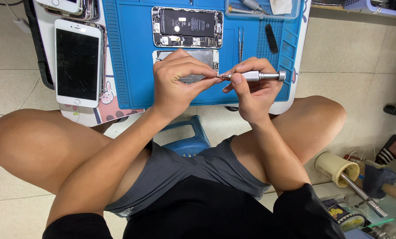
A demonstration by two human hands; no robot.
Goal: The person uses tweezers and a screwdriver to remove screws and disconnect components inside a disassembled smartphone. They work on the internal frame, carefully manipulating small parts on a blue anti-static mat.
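A small white desk point(286, 104) carries a blue work mat point(131, 66). Left of the mat lies a white phone with a cracked screen point(77, 64); another white phone point(63, 5) lies just beyond it, near the desk's far edge.

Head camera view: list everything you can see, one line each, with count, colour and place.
Work mat: one, blue, on the table.
Opened phone: one, black battery showing, top of mat.
Metal plate: one, silver, below the opened phone.
Tweezers: one pair, silver, right of the opened phone.
Cracked phone: one, white, left of mat.
Stool: one, blue, under the person.
Screwdriver: one, silver, in right hand.
Left hand: pinching the screwdriver tip.
Right hand: gripping the screwdriver.
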